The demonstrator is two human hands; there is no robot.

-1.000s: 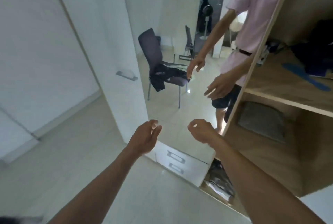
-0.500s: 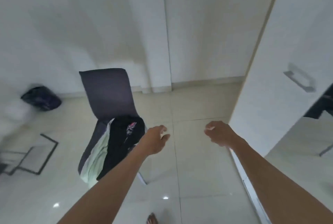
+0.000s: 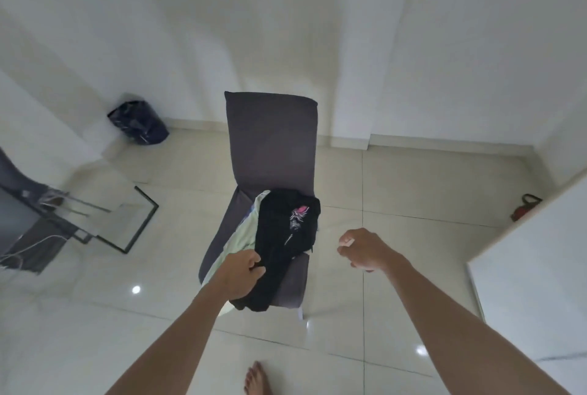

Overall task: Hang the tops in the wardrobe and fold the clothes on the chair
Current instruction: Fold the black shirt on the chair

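A bare foot (image 3: pixel 256 377) stood nearest on the tiled floor (image 3: pixel 413 204). Beyond it the left hand (image 3: pixel 241 274) clutched the near edge of the black top (image 3: pixel 282 235), fingers curled into the cloth. The right hand (image 3: pixel 362 250) hovered right of the garment, loosely curled, holding nothing. The top lay over pale green clothes (image 3: pixel 243 235) on the grey chair (image 3: pixel 273 143). Farther left sat a dark bag (image 3: pixel 138 123).

Single head-worn wide-angle view, looking steeply down, close above chair (image 3: pixel 270 147) and floor (image 3: pixel 397 235)
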